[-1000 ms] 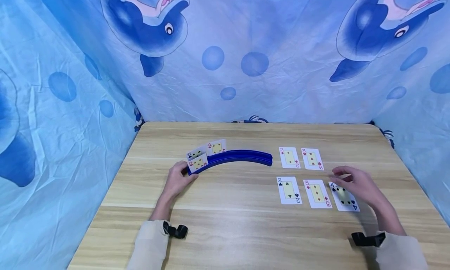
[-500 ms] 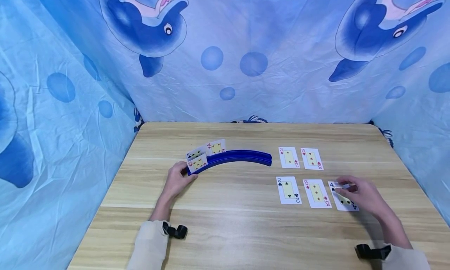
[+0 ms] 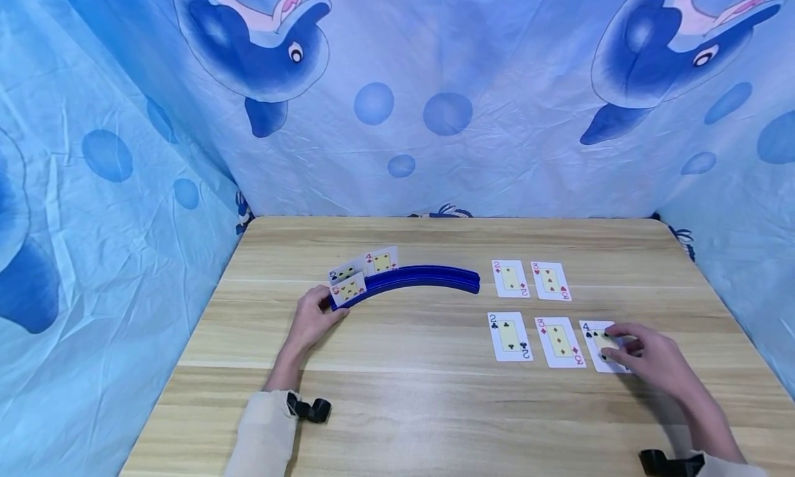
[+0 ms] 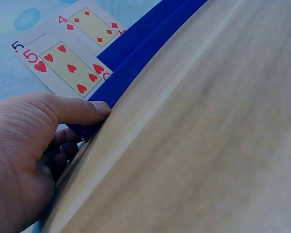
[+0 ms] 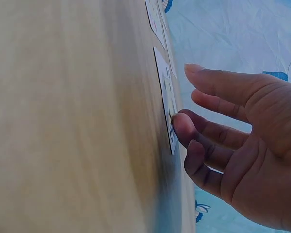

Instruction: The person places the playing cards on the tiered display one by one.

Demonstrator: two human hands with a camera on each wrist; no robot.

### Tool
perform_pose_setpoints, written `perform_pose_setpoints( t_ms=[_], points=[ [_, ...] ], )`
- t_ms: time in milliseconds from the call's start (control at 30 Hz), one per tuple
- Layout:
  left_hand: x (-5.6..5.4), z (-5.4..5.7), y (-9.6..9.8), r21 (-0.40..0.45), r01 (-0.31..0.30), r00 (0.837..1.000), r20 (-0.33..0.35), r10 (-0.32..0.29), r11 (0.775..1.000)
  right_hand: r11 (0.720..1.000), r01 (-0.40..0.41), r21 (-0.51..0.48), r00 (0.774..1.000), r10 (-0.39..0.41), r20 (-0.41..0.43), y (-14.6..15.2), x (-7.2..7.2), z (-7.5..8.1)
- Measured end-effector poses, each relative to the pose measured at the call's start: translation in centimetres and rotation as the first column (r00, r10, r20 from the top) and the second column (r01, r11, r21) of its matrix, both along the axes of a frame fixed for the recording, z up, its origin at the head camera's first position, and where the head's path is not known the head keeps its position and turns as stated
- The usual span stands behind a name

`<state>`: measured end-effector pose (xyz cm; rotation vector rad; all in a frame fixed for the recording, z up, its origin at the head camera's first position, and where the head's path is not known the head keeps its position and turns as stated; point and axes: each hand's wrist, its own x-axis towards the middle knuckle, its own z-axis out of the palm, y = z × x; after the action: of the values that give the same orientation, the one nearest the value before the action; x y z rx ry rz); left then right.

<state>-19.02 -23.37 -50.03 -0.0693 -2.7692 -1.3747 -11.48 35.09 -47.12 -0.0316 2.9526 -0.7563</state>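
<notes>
My left hand [image 3: 312, 318] grips the left end of a curved blue card holder [image 3: 422, 277], its thumb across the front in the left wrist view. A five of hearts [image 4: 68, 70] stands in the holder's front slot. Behind it are a mostly covered black five [image 3: 340, 273] and a four of diamonds [image 3: 381, 260]. My right hand [image 3: 649, 356] is over the four of spades [image 3: 593, 339], covering its right part. In the right wrist view, one bent fingertip is right at the card's face, while the thumb stays off it. Nothing is pinched between those fingers.
Left of the four of spades lie a three of diamonds [image 3: 560, 342] and a two of clubs [image 3: 510, 337]. Farther back lie a two of diamonds [image 3: 511, 279] and a three of hearts [image 3: 551, 281]. A blue dolphin-print cloth [image 3: 497, 173] surrounds the wooden table [image 3: 410, 394].
My right hand has moved toward me and slightly right, from above the four of spades' far edge to over its middle and right side. The left hand and the holder have stayed put.
</notes>
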Motion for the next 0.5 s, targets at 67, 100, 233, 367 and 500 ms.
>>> perform_pose_setpoints(
  t_ms=[67,100,233,367,500],
  points=[
    [0.0,0.1,0.0,0.001,-0.003,1.0,0.002,0.003,1.0,1.0,0.005,0.011,1.0,-0.005,-0.015,0.1,0.3,-0.2],
    [0.0,0.1,0.0,0.001,-0.003,1.0,0.003,0.003,1.0,1.0,0.004,0.013,1.0,-0.004,-0.02,0.2,0.4,-0.3],
    [0.1,0.1,-0.1,-0.013,-0.003,1.0,0.0,0.003,1.0,1.0,-0.008,0.016,0.999,0.009,-0.047,0.5,0.8,-0.6],
    [0.1,0.1,-0.1,-0.018,-0.006,1.0,-0.007,0.006,1.0,1.0,-0.015,0.02,0.999,0.016,-0.042,0.7,0.9,-0.9],
    [0.1,0.1,-0.1,-0.018,-0.007,1.0,-0.001,0.007,1.0,0.999,-0.027,0.022,0.999,0.028,-0.043,0.8,0.9,-1.3]
  ],
)
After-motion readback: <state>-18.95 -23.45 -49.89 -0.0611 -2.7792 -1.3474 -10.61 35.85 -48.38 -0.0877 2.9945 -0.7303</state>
